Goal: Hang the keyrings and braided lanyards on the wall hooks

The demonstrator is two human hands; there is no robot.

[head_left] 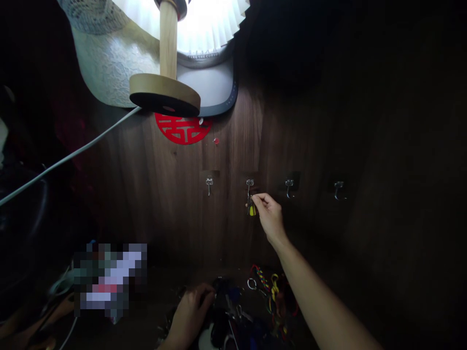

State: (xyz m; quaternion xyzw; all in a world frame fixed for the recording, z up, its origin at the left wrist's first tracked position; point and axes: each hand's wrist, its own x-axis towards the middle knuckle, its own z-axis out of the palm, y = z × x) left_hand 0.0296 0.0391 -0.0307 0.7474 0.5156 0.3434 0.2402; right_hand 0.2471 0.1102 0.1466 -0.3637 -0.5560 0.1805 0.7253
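Observation:
My right hand (269, 213) is closed in a pinch on a small bunch of keys (251, 208) with a yellow piece on it. The keys are at the second metal hook (249, 183) from the left on a dark wood panel; whether their ring is over the hook I cannot tell. Lower down, my left hand (191, 307) rests with curled fingers over a dark pile of keys and small items (229, 316). Its fingertips are pressed together, and what they hold is too dark to make out. Right of the pile lie braided cords (275, 291) with a metal ring (252, 283).
Other hooks are the left one (209, 184), a third (289, 187) and a far right one (339, 189). Above hangs a lit lamp with a wooden stem (168, 43), its white cable (73, 154) running left. Behind it are caps (209, 87) and a red paper cutout (184, 131).

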